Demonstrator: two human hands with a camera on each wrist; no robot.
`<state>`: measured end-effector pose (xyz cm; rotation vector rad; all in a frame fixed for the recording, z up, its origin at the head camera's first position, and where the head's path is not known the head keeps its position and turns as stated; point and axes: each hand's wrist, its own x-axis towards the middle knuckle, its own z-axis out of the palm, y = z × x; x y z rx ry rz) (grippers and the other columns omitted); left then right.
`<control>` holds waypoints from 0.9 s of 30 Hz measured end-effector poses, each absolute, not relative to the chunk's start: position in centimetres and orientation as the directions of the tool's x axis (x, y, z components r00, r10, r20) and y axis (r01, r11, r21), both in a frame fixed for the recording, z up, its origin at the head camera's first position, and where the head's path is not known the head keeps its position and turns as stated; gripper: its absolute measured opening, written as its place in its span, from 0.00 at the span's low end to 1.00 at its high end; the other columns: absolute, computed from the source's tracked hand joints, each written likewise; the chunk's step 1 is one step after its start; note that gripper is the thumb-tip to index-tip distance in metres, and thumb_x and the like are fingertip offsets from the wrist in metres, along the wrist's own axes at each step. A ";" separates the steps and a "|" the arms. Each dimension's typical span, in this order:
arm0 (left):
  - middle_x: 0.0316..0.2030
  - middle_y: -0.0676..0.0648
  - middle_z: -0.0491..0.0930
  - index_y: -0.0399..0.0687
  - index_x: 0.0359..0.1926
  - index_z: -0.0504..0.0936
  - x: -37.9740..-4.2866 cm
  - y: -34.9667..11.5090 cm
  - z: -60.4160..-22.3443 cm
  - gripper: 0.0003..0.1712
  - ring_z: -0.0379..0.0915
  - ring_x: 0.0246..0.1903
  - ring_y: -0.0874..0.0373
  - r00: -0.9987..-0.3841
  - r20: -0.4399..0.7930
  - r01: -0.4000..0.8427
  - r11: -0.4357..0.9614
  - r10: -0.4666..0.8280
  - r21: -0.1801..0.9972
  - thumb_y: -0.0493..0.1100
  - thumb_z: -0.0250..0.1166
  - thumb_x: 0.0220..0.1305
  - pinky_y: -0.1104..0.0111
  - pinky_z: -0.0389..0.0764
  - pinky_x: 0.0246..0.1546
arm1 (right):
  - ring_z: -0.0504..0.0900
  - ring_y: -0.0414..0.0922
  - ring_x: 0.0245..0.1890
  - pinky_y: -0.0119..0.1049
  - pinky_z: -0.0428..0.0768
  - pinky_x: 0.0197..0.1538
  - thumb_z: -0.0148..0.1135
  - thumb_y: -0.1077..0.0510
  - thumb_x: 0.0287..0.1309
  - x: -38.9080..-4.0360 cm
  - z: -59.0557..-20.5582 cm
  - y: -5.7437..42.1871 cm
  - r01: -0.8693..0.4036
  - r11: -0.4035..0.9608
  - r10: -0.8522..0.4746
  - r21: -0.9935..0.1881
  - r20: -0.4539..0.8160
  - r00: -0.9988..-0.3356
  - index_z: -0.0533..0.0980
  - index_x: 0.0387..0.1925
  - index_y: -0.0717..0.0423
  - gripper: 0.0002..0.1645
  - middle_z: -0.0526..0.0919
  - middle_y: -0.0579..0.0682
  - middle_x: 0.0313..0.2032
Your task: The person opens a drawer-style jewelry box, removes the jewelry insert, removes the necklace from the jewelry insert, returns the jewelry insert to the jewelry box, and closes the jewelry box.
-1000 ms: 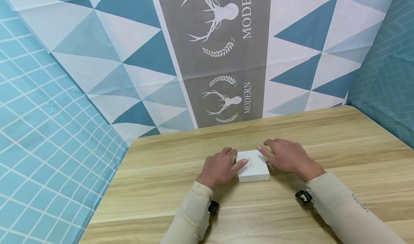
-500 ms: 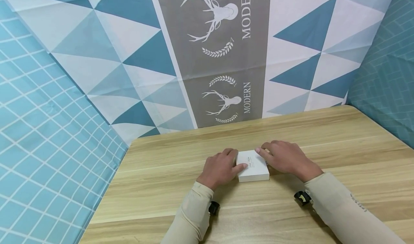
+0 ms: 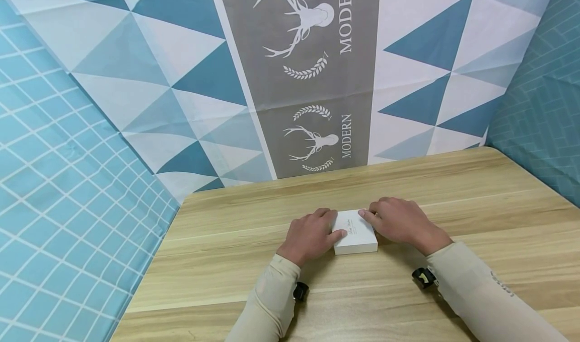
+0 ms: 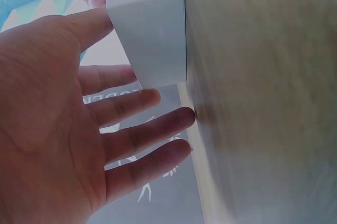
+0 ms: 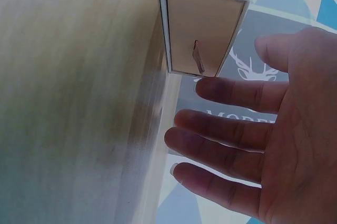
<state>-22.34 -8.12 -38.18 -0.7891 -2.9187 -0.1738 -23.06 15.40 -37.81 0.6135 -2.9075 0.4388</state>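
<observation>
A small white drawer box [image 3: 361,233] with fine print on its lid lies flat on the wooden table. My left hand [image 3: 310,235] holds its left side, thumb across the top and index finger at the far side; the other fingers [image 4: 152,134] spread out past it. On the box's right side, the right wrist view shows a pinkish-tan drawer front [image 5: 181,24] with a small pull tab [image 5: 198,57]. My right hand [image 3: 401,221] is beside that side, its fingers loosely extended. Its index fingertip is close below the tab, and its thumb stands apart from the box.
The wooden table [image 3: 217,261] runs back to a wall covering [image 3: 312,90] with triangles and deer prints. Blue tiled-pattern sheets [image 3: 68,181] hang at the left and right. A black wrist camera [image 3: 424,277] sits under the right sleeve.
My right hand has come slightly left and closer to the box's right side. My left fingers have shifted a little to the right along it. The box has hardly moved.
</observation>
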 end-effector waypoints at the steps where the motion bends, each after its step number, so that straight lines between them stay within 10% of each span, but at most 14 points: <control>1: 0.61 0.49 0.77 0.55 0.64 0.76 -22.4 -8.1 -38.2 0.29 0.82 0.49 0.49 -0.859 0.135 0.507 0.858 0.494 0.082 0.64 0.57 0.71 0.55 0.82 0.37 | 0.83 0.49 0.38 0.51 0.81 0.39 0.53 0.43 0.73 -23.1 -37.8 15.4 -0.416 0.874 -0.377 -0.250 0.192 -0.906 0.86 0.43 0.54 0.23 0.86 0.51 0.40; 27: 0.69 0.50 0.70 0.57 0.69 0.75 -22.1 -7.9 -38.3 0.27 0.75 0.60 0.51 -0.852 0.105 0.522 0.847 0.513 0.098 0.59 0.56 0.74 0.53 0.82 0.44 | 0.64 0.39 0.19 0.36 0.64 0.22 0.55 0.62 0.59 -23.1 -37.8 15.7 -0.500 0.823 -0.475 -0.269 0.158 -0.866 0.72 0.16 0.43 0.18 0.69 0.41 0.18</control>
